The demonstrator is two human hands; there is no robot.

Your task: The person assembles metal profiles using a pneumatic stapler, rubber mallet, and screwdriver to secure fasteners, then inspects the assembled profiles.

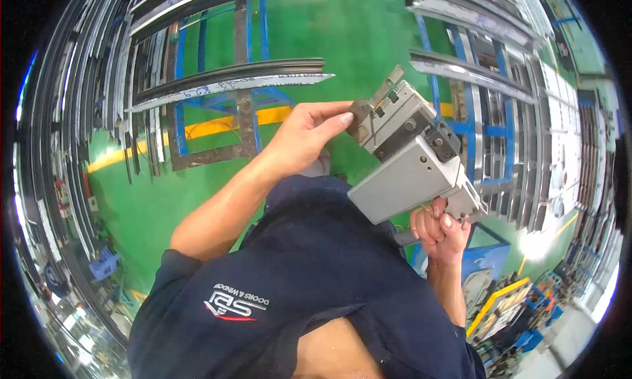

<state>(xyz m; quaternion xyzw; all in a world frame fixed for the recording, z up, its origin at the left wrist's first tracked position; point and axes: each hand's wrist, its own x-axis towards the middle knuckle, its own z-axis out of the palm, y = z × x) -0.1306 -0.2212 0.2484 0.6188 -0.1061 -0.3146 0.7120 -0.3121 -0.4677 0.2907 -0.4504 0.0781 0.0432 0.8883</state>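
Two hands: on one tool [411,162].
Left hand [303,138]: pinching its metal nose.
Right hand [440,233]: clenched on grip.
Tool: grey, boxy.

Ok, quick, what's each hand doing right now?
Left hand: closed, pinching the small metal piece at the nose of the grey tool.
Right hand: closed on the grey tool's handle end.
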